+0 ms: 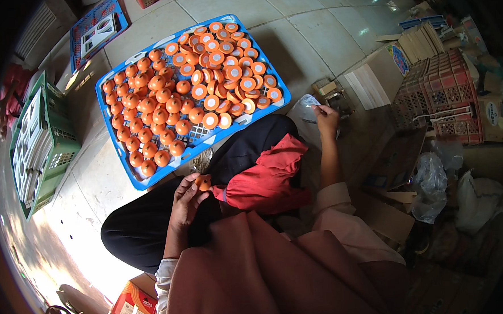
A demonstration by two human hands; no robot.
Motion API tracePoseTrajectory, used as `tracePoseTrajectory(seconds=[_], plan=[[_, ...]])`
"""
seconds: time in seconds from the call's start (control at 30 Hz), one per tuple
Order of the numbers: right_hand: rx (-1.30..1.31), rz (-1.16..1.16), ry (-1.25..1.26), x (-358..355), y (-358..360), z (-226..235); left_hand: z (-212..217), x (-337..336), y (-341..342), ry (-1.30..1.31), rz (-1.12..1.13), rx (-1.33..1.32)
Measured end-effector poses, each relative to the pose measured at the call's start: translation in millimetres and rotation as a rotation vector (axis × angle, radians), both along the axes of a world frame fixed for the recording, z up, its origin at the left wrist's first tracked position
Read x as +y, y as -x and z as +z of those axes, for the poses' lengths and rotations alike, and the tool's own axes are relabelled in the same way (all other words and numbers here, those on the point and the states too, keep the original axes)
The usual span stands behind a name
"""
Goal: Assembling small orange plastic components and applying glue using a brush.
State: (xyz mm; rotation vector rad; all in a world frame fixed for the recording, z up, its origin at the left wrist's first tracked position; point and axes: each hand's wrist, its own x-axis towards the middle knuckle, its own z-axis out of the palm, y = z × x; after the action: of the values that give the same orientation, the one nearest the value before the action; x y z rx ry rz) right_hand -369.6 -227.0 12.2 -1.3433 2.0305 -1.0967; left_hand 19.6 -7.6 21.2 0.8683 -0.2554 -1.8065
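Observation:
My left hand (187,201) pinches an orange rounded piece (203,183) with a small dark spot on it, above my lap. Off to the right, my right hand (327,120) is closed, fingertips together, over a clear plastic bag (304,111). What it grips, if anything, is too small to make out. In front of me lies a blue plastic tray (114,142) full of orange pieces. Those on its left side are dome-up (159,116) with dark tops. On the right side, several pieces (233,72) lie flat side up, showing pale round discs.
A red cloth (264,176) lies across my lap. At the left stands a green crate (63,141) of white sheets; beyond it is another blue tray (120,16). Cardboard boxes (379,213), red crates (441,84) and crumpled clear plastic (429,184) crowd the right side.

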Motion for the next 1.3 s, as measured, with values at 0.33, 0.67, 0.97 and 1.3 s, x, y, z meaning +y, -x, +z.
tracePoseTrajectory(seconds=[0.33, 0.67, 0.97, 1.3], plan=[[-0.453, 0.521, -0.06, 91.6, -145.6, 114.0, 9.4, 0.8, -9.0, 0.143, 0.107, 0.204], [-0.559, 0.919, -0.213, 142.3, -252.5, 90.2, 16.5, 9.5, -19.7, 0.212, 0.173, 0.258], [-0.59, 0.908, -0.202, 147.3, -264.5, 87.0, 16.3, 8.7, -19.0, 0.221, 0.236, 0.237], [-0.04, 0.929, 0.029, 149.9, -266.0, 89.2, 11.0, 8.6, -17.5, 0.141, 0.239, 0.17]])
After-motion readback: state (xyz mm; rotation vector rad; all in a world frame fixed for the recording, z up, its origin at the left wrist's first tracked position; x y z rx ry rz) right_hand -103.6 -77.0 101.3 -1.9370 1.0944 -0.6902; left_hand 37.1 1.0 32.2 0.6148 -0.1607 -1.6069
